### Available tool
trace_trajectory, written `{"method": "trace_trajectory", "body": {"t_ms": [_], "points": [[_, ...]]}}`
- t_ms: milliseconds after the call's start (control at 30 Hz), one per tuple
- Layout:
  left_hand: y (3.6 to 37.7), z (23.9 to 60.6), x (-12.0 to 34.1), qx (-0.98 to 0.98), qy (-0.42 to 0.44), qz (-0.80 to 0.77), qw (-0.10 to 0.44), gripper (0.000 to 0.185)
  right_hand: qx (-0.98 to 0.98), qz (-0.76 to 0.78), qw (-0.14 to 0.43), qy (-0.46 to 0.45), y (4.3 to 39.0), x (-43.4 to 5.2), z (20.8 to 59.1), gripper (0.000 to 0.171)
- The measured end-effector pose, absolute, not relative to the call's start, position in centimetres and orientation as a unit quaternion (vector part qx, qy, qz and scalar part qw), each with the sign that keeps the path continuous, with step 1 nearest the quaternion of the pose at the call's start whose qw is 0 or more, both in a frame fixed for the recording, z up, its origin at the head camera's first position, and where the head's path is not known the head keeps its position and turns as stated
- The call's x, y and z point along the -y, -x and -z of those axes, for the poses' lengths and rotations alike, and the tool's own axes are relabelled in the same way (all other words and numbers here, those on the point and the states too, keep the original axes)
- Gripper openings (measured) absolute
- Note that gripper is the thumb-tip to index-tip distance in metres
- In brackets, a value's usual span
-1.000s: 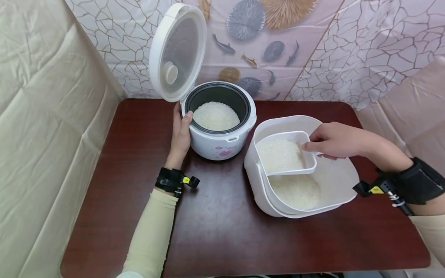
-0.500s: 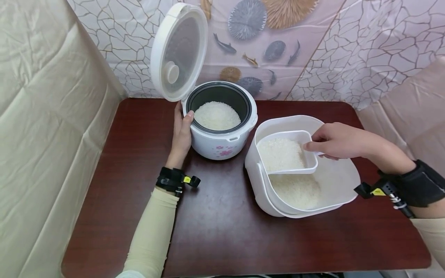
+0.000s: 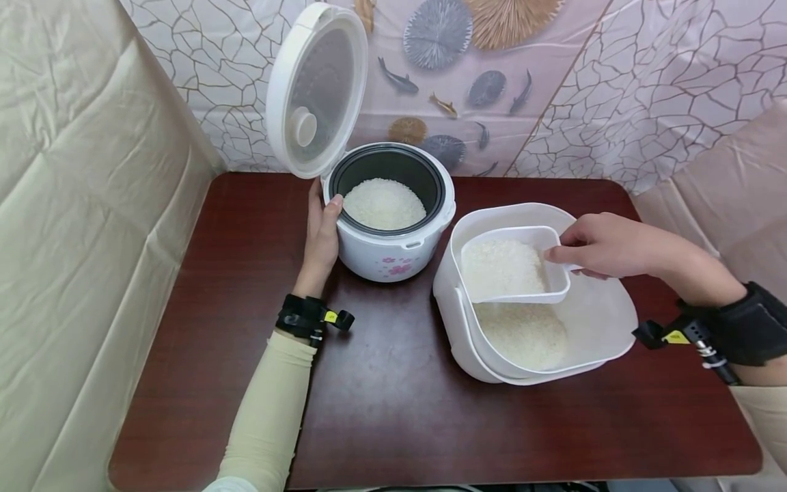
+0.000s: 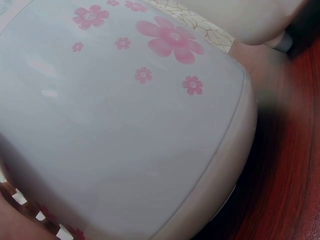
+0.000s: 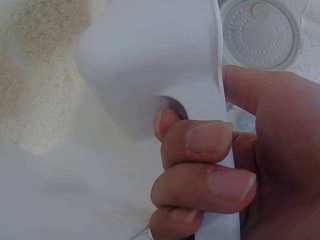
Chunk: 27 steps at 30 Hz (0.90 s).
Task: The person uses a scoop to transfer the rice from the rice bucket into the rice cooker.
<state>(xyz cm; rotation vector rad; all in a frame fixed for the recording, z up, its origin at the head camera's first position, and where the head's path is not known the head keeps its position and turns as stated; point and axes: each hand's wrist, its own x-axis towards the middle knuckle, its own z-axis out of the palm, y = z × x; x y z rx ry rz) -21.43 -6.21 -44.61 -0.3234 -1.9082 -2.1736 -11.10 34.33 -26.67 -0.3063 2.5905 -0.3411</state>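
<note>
White plastic, the scoop (image 3: 557, 281), heaped with rice (image 3: 501, 266), is held to the right and slightly in front of the rice cooker (image 3: 369, 256), over the bin (image 3: 605, 324); its long axis runs sideways, handle (image 5: 218, 229) pointing away from the cooker. The right hand (image 3: 621, 246), farther right of the cooker, is the nearer one, fingers curled round that handle. The left hand (image 3: 320, 236) rests against the cooker's left side, thumb and fingers apart.
</note>
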Motion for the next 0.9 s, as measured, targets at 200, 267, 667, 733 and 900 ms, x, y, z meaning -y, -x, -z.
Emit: {"method": "trace_trajectory", "body": {"t_ms": [200,267,667,733,900], "points": [[21.6,44.6,6.2,0.648,0.111,0.745,0.112,0.085,-0.955,0.123,0.243,0.119,11.1,-34.8,26.6,0.042],[21.5,44.4,6.2,0.646,0.110,0.747,0.110,0.085,-0.956,0.121,0.240,0.118,11.1,-34.9,26.5,0.042],[19.3,41.2,6.1,0.639,0.116,0.753,0.104,0.084,-0.951,0.149,0.249,0.107,11.1,-35.4,25.5,0.040],[19.3,41.2,6.1,0.639,0.116,0.754,0.104,0.084,-0.950,0.152,0.249,0.108,11.1,-35.5,25.3,0.041],[19.3,41.2,6.1,0.645,0.111,0.749,0.104,0.083,-0.944,0.173,0.256,0.114,11.3,-36.0,24.9,0.043]]}}
